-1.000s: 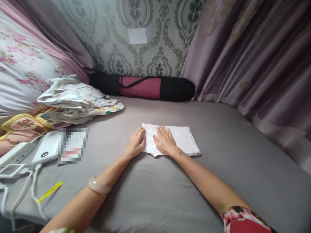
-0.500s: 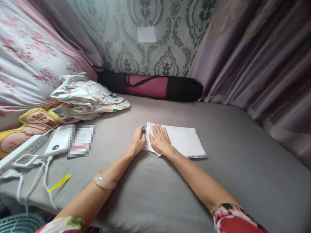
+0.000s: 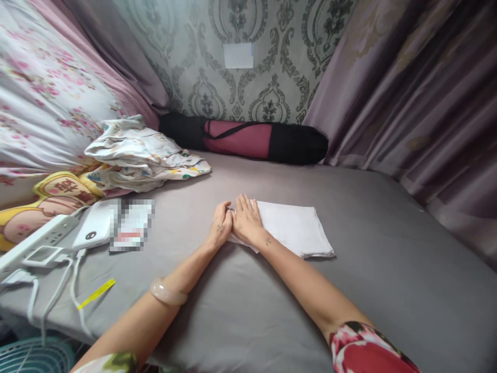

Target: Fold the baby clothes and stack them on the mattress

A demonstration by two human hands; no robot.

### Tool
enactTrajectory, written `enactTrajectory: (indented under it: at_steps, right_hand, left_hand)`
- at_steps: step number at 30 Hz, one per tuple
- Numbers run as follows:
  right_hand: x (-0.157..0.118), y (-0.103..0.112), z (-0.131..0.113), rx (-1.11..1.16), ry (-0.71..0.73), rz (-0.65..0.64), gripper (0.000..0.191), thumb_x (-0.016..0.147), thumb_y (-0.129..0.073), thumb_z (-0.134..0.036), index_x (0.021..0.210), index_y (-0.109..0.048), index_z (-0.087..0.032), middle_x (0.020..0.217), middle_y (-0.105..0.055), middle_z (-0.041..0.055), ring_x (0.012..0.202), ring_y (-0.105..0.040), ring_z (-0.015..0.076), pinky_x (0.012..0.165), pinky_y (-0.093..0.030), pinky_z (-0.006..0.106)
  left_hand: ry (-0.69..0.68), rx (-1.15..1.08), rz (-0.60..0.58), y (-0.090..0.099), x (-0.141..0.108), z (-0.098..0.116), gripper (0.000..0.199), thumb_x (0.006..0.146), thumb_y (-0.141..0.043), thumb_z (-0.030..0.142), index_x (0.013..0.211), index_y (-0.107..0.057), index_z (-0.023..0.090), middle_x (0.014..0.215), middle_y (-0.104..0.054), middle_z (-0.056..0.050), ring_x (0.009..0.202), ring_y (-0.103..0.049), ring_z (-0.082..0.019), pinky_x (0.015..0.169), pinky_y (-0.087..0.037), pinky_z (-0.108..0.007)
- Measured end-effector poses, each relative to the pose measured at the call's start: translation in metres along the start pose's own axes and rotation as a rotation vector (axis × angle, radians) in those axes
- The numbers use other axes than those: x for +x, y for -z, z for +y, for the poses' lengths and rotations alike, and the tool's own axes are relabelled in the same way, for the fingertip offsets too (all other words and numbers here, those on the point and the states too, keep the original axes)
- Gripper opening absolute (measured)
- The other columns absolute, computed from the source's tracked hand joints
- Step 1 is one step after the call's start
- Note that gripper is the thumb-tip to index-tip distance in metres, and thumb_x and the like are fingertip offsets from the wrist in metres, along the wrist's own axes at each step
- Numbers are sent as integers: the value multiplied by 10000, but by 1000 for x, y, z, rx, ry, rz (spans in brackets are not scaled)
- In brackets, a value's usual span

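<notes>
A folded white cloth point(image 3: 293, 228), perhaps a garment, lies flat as a rectangle on the grey sheet. My right hand point(image 3: 247, 220) rests palm down on its left end, fingers stretched out. At that same left edge is my left hand point(image 3: 221, 225), turned on its side with fingers curled round the cloth's edge. Its fingertips are partly hidden, and the two hands touch or nearly touch. A pale bangle point(image 3: 168, 292) circles my left forearm.
A grey sheet point(image 3: 240, 300) covers the bed. To the left lie a power strip point(image 3: 42, 238) with white cables, a white power bank point(image 3: 97, 225), a blurred packet point(image 3: 134, 225) and a yellow strip point(image 3: 97, 293). Behind are crumpled cloth point(image 3: 135, 155) and a long black-and-pink bag point(image 3: 240, 139).
My right hand has slid left over the cloth to its left edge, up against my left hand. My left hand stays at that edge. The view has shifted slightly.
</notes>
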State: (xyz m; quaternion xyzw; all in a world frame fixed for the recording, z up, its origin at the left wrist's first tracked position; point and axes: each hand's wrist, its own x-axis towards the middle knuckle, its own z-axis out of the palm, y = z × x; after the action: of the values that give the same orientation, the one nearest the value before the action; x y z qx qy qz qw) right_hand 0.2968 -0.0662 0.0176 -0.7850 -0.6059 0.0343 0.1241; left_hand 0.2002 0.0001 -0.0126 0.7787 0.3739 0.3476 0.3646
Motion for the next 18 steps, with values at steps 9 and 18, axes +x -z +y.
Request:
enactTrajectory:
  at_steps: [9, 18]
  right_hand:
    - [3, -6, -5, 74, 11, -15, 564, 976, -266, -304, 1459, -334, -22, 1556, -264, 167, 1451, -179, 252, 1175, -89, 427]
    - [-50, 41, 71, 81, -56, 32, 585, 957, -249, -286, 1468, -317, -8, 1556, -263, 164, 1453, -182, 240, 1187, -114, 401]
  left_hand:
    - [-8, 19, 23, -1, 1, -3, 338, 927, -356, 322, 1145, -548, 150, 1186, -606, -136, 1157, -548, -223, 1051, -395, -429]
    - [-308, 366, -63, -9, -8, 37, 402, 898, -408, 279, 1245, -503, 101, 1284, -566, -189, 1242, -500, -274, 1063, -386, -459]
